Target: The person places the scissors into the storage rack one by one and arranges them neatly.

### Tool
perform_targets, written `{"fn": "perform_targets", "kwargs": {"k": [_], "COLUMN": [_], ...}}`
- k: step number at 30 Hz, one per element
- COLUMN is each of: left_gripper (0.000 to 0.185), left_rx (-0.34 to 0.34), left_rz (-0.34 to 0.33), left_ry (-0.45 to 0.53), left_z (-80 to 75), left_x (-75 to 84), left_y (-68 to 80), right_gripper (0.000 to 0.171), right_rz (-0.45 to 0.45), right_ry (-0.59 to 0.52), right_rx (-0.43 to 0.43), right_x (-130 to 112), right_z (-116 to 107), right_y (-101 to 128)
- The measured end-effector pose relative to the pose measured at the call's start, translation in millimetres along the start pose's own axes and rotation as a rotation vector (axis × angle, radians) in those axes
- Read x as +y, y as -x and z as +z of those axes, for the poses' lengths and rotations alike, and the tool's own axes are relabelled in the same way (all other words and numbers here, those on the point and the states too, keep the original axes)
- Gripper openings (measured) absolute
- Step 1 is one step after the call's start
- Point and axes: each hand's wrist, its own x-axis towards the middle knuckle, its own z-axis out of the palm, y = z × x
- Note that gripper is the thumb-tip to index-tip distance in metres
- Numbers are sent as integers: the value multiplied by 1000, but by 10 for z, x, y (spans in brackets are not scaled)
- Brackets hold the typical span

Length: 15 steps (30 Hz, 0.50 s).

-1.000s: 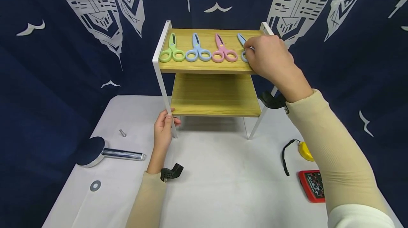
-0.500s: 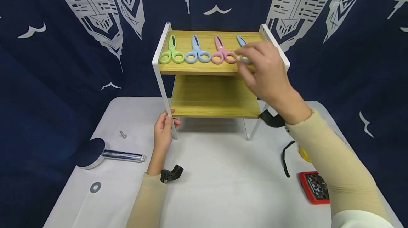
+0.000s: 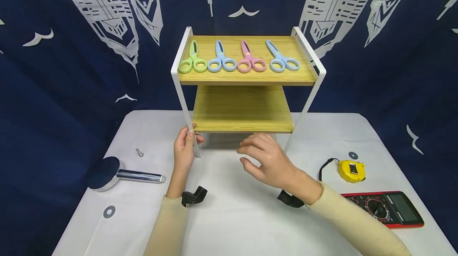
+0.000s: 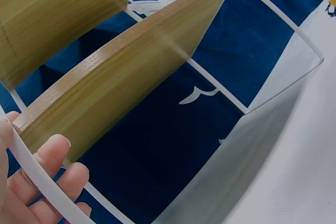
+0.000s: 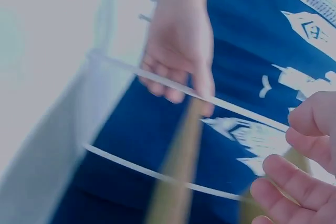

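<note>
Shelf rack (image 3: pixel 247 77) leg in left hand (image 3: pixel 184 150); right hand (image 3: pixel 272 160) below, apart.

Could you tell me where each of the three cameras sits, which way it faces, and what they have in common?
Head: sits high, looks forward and down at the shelf rack on the table; both forearms, left hand and right hand show.
Left wrist: sits low by the rack's leg, looks up under the lower shelf; left fingers show.
Right wrist: blurred, faces the left hand on the white frame; right fingers show.
Shared: all three show the rack and left hand.
</note>
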Motion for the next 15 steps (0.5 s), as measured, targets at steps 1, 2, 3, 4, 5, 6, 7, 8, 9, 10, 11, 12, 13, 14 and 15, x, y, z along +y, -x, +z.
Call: {"fn": "perform_targets", "kwargs": {"k": [1,2,3,4,5,6,7,8,9,10,11,12,13,14,15], "left_gripper": [33,32,33,33,33,33,33,33,33,33,34,36,38,42,45], "left_rx": [-2,-3,-4,-5,-6,-6,-6,-5,-8,-14,-24,-39,-58,-81,-107], "left_rz": [1,3,4,5,6,9,11,10,10,2,-6,-14,-28,-40,-51], "left_ry": [5,10,10,11,9,7,6,6,8,14,18,11,-11,-40,-76], "left_z": [4,8,12,17,20,23,23,19,13,3,-11,-36,-69,-105,-147], "left_x": [0,0,-1,-3,-2,1,4,7,12,26,38,51,64,79,93], "left_y": [-3,-5,-6,-6,-6,-7,-8,-9,-11,-10,-10,-7,-2,3,7], "right_gripper": [17,11,8,9,12,13,14,15,15,14,15,15,16,17,18], "right_rz": [9,23,36,47,61,76,92,111,124,143,163,182,203,226,248], "right_ry": [0,-3,-3,-1,1,6,7,8,14,15,20,27,35,47,61], "right_rx": [-4,-10,-18,-23,-32,-42,-53,-64,-68,-78,-86,-93,-101,-109,-117], "right_x": [-2,-1,2,9,16,24,33,39,50,60,70,84,99,117,141], "right_z": [50,93,129,161,184,202,215,221,225,219,209,196,180,159,133], "right_y": [75,147,220,289,356,421,483,542,601,657,711,765,818,871,923]}}
